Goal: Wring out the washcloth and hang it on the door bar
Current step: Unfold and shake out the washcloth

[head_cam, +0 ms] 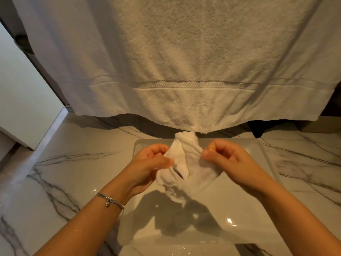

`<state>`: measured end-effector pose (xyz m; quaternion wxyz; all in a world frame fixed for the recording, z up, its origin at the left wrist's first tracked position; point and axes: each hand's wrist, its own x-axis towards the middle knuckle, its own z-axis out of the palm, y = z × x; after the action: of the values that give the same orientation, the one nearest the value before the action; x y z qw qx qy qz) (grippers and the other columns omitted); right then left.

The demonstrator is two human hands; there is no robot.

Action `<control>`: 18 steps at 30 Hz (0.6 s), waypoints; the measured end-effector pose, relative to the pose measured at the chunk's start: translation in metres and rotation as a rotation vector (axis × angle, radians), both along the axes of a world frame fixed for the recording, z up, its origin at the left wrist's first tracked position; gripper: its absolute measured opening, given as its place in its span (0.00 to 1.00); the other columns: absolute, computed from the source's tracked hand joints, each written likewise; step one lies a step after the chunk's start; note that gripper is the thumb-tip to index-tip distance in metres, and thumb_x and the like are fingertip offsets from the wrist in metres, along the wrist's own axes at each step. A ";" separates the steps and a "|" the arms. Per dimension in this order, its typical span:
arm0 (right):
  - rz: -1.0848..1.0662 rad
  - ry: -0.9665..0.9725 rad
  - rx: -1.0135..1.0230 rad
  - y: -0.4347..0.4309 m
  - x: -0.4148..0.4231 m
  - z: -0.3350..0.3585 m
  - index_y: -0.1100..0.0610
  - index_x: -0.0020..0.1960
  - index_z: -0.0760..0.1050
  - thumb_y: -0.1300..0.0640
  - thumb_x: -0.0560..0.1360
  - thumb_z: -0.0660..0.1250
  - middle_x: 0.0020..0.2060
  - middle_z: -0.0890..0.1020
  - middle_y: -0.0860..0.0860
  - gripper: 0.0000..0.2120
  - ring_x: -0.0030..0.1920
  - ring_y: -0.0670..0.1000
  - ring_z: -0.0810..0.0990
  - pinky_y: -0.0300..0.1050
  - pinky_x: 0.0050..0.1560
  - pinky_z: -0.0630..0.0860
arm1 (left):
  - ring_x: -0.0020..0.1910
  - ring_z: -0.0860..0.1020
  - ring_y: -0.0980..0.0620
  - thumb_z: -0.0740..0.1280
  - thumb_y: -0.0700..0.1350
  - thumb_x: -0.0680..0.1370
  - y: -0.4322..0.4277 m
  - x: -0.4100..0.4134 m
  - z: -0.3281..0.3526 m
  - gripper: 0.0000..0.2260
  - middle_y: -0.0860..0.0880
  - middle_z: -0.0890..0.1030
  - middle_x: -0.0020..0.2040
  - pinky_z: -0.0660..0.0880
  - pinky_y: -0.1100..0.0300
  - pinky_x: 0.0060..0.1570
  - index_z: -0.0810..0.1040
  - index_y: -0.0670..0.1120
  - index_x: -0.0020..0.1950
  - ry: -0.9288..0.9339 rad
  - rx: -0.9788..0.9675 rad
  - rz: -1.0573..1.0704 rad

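Observation:
A small white washcloth (186, 169) hangs bunched between my two hands, held above a clear shallow tray (258, 182) on the floor. My left hand (149, 163), with a silver bracelet on its wrist, pinches the cloth's left edge. My right hand (227, 157) pinches its right edge between thumb and fingers. The cloth's lower folds droop toward the tray. No door bar is visible in this view.
A large white bath towel (184, 61) hangs just ahead and fills the upper view, its hem close above the washcloth. The floor (73, 172) is pale marble with dark veins. A light wall panel (24, 89) stands at the left; something dark (262, 128) lies behind the towel at right.

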<state>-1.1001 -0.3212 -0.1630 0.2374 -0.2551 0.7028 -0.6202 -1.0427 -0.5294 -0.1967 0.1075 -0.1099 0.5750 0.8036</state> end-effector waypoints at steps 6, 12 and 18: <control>-0.393 0.242 -0.021 0.016 -0.023 0.008 0.53 0.30 0.64 0.60 0.73 0.65 0.24 0.67 0.47 0.16 0.27 0.45 0.64 0.37 0.26 0.64 | 0.33 0.74 0.50 0.67 0.39 0.71 -0.033 0.002 -0.014 0.06 0.48 0.76 0.36 0.74 0.55 0.36 0.71 0.47 0.41 -0.006 -1.161 -0.085; -0.101 0.377 0.046 -0.017 -0.011 0.022 0.54 0.32 0.63 0.62 0.72 0.67 0.26 0.64 0.46 0.16 0.27 0.41 0.64 0.32 0.28 0.63 | 0.58 0.74 0.63 0.73 0.56 0.66 0.005 -0.013 0.018 0.28 0.61 0.75 0.62 0.72 0.68 0.52 0.68 0.60 0.64 0.463 -1.031 -0.325; -0.146 0.326 -0.083 0.008 -0.018 0.053 0.50 0.31 0.64 0.57 0.69 0.69 0.25 0.64 0.44 0.15 0.29 0.45 0.64 0.32 0.28 0.63 | 0.45 0.76 0.53 0.72 0.50 0.70 0.011 -0.021 0.001 0.10 0.47 0.80 0.46 0.75 0.50 0.50 0.79 0.47 0.48 0.443 -1.027 -0.459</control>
<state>-1.1184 -0.3128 -0.1099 0.0638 -0.3104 0.7223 -0.6147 -1.0638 -0.5180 -0.1953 0.0889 0.1490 0.9072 0.3832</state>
